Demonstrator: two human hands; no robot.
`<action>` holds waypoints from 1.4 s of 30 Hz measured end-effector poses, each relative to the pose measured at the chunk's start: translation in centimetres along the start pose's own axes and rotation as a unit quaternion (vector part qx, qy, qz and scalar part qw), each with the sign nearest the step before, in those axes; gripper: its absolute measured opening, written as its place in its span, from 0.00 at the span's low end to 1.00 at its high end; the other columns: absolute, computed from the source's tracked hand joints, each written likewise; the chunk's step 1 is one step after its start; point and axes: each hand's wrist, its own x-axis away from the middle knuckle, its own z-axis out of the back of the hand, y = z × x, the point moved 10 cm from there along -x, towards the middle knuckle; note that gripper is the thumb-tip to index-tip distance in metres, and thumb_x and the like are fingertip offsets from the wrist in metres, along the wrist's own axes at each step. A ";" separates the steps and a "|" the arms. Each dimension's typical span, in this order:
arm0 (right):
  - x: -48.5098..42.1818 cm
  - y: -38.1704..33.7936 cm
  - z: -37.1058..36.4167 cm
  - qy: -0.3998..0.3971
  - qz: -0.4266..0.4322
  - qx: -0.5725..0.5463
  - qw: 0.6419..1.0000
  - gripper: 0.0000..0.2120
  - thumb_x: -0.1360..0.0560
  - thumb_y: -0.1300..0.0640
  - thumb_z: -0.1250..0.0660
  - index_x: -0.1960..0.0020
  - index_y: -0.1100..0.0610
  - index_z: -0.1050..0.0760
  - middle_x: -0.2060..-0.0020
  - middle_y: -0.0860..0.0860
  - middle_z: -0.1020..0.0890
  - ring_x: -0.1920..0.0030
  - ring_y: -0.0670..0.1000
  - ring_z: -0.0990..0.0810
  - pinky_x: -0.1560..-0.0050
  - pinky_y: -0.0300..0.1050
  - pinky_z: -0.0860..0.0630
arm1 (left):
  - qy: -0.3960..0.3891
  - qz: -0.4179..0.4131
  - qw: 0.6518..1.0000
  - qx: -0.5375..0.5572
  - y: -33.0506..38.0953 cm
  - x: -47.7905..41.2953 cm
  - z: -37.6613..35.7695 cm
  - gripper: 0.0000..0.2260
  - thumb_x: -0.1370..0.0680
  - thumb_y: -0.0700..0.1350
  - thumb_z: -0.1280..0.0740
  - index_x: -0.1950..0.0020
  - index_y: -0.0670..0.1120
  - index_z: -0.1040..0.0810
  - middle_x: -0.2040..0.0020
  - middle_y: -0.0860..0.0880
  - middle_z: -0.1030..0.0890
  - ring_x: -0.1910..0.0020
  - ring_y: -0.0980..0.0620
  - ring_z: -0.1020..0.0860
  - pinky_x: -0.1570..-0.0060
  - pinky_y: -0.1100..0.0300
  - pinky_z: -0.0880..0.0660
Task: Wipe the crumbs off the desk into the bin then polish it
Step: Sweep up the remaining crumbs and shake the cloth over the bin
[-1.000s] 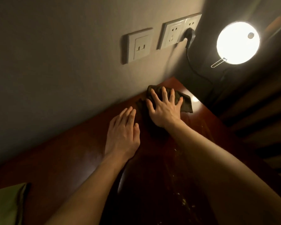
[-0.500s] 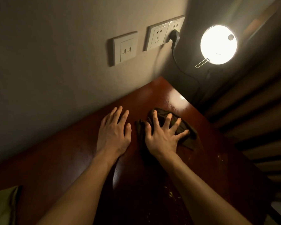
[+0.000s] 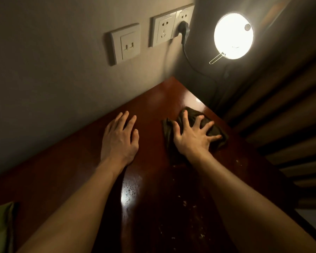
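1. The desk [image 3: 153, 110], a glossy red-brown top, ran along the wall [image 3: 53, 79] and ended in a far corner below the lamp [image 3: 233, 36].
2. The right hand [image 3: 192, 137] lay palm down on the cloth [image 3: 216, 131]. Its fingers were splayed wide and nearly straight, pressing the fabric rather than clutching it.
3. The cloth, dark and crumpled, sat on the desk close to the right edge, just short of the far corner. Bunched folds showed beyond the fingertips and beside the thumb.
4. The left hand [image 3: 119, 141] rested flat on bare desk near the wall, with its fingers straight, close together and holding nothing. It lay apart from the cloth.
5. Crumbs [image 3: 184, 203] showed as pale specks on the desk nearer the person than the cloth, mostly between the 2 forearms and alongside the right one. A few more lay near the right edge.
6. A bright streak of reflected light crossed the desk between the forearms.
7. On the wall were 1 switch [image 3: 126, 43] and 2 sockets [image 3: 163, 30] side by side. A black plug [image 3: 183, 30] sat in the farther socket, and its cord [image 3: 192, 64] dropped toward the desk's far corner.
8. The lamp was round and lit, with a thin wire loop at its lower rim.
9. A green fabric [image 3: 0, 227] showed at the lower left edge. What it was could not be told.
10. Dark ridges [image 3: 281, 125] filled the space right of the desk.
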 end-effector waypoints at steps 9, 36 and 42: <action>0.6 -0.6 0.2 0.011 -0.007 0.005 1.000 0.38 0.20 0.26 0.60 0.16 0.42 0.58 0.18 0.62 0.55 0.22 0.77 0.61 0.36 0.91 0.57 | -0.009 0.005 1.000 0.001 0.0 0.4 0.5 0.26 0.15 0.56 0.48 0.17 0.51 0.35 0.16 0.48 0.38 0.16 0.50 0.43 0.18 0.50 0.46; -5.7 -4.1 1.5 -0.009 0.142 0.054 0.988 0.35 0.20 0.27 0.62 0.16 0.38 0.59 0.15 0.56 0.54 0.18 0.71 0.57 0.29 0.86 0.53 | 0.000 0.004 1.000 -0.020 -0.3 0.0 -0.1 0.26 0.16 0.56 0.47 0.19 0.51 0.33 0.17 0.47 0.36 0.17 0.49 0.42 0.19 0.50 0.44; 1.0 -3.1 -0.1 -0.017 0.155 0.056 0.986 0.36 0.21 0.25 0.64 0.17 0.37 0.63 0.15 0.55 0.58 0.18 0.69 0.63 0.29 0.85 0.58 | 0.002 0.002 1.000 -0.015 0.4 0.5 0.4 0.27 0.17 0.56 0.47 0.19 0.50 0.31 0.18 0.46 0.34 0.18 0.47 0.39 0.20 0.49 0.40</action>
